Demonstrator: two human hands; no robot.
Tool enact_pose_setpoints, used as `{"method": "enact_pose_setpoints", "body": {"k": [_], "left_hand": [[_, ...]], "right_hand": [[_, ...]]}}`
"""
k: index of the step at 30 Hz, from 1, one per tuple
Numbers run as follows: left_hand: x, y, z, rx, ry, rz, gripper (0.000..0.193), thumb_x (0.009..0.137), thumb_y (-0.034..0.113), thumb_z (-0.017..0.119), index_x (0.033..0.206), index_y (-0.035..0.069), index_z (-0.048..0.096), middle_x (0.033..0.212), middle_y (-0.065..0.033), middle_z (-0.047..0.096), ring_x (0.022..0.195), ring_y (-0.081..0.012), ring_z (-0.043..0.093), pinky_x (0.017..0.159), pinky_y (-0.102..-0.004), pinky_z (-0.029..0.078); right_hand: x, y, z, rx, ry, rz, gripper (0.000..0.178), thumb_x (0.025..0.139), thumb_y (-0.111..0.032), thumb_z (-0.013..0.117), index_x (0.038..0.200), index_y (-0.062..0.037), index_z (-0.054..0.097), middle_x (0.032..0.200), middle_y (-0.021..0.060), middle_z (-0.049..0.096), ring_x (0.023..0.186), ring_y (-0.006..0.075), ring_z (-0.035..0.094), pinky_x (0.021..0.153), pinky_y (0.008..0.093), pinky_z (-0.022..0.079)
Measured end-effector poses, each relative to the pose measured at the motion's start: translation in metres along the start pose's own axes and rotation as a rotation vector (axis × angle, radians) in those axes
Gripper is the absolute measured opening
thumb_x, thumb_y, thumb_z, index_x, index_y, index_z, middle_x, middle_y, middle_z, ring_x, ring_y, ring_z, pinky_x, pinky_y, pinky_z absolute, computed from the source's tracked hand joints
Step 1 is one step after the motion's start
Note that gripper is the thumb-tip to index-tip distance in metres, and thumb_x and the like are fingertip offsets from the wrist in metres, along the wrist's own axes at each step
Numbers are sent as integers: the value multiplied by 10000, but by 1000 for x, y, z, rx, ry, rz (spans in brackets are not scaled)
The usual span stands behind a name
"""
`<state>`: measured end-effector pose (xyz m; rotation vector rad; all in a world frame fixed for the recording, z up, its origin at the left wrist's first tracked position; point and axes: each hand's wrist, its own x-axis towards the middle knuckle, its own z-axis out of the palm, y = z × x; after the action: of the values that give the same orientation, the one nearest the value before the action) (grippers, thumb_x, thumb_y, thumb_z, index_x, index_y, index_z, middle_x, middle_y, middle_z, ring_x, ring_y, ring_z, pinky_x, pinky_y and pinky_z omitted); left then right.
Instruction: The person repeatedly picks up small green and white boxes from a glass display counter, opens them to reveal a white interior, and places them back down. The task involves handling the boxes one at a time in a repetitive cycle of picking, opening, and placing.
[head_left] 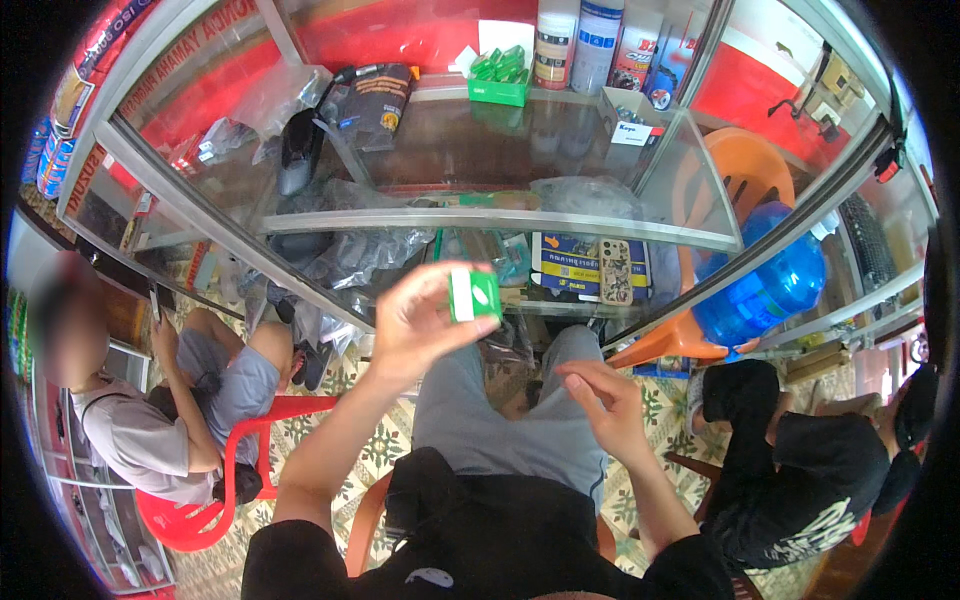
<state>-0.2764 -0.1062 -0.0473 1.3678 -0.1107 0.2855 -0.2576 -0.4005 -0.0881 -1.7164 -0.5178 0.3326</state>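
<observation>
My left hand (412,318) is closed around a small green box (485,298) with a white patch, held up in front of the glass display case. The fingers grip it along its upper and lower edges. Over my right thigh, my right hand (614,412) hovers with its fingers loosely stretched toward the left and nothing visible in them. Inside the case, a larger green carton (498,93) holds several green packets.
The glass case (500,222) stands ahead, with spray cans (597,45), a white box (630,118) and plastic bags. A phone (614,272) lies behind the lower glass. On an orange chair (660,343) rests a blue bottle (765,280). People sit at left (145,430) and right (810,480).
</observation>
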Motion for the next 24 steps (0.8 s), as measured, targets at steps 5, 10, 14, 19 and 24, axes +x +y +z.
{"method": "enact_pose_setpoints", "body": {"k": [5, 10, 14, 19, 24], "left_hand": [[80, 22, -12, 228, 67, 88, 633, 868, -30, 874, 1445, -29, 613, 1360, -135, 715, 1199, -186, 694, 1040, -352, 584], [186, 25, -32, 573, 144, 133, 627, 906, 155, 895, 1449, -22, 636, 1189, -107, 784, 1083, -148, 728, 996, -302, 562], [274, 19, -26, 888, 199, 321, 654, 889, 358, 910, 1380, -19, 699, 1000, -97, 804, 917, -128, 743, 844, -299, 583], [343, 2, -20, 1117, 236, 410, 689, 833, 569, 884, 1268, 45, 784, 967, -234, 799, 913, -326, 791, 867, -439, 619], [363, -17, -29, 1419, 149, 460, 597, 948, 552, 774, 1319, 84, 764, 1027, -299, 754, 980, -458, 753, 875, -533, 586]], "right_hand": [[-25, 46, 6, -41, 119, 34, 184, 1042, -105, 705, 1114, 50, 776, 1083, 158, 775, 964, 235, 729, 845, 335, 564], [-41, 68, 10, -194, 145, -4, 171, 1012, -109, 741, 1052, 53, 781, 1009, 189, 788, 878, 313, 759, 753, 364, 589], [-54, 86, 10, -193, 178, 22, 164, 1002, -107, 751, 1042, 49, 782, 1005, 191, 784, 867, 320, 759, 721, 367, 592], [-59, 97, 2, -176, 196, 42, 151, 997, -104, 755, 1041, 37, 787, 1005, 186, 783, 860, 312, 761, 734, 360, 599], [-71, 119, -10, -146, 255, 55, 147, 1000, -104, 748, 1021, 37, 785, 999, 185, 784, 845, 311, 759, 731, 363, 597]]}}
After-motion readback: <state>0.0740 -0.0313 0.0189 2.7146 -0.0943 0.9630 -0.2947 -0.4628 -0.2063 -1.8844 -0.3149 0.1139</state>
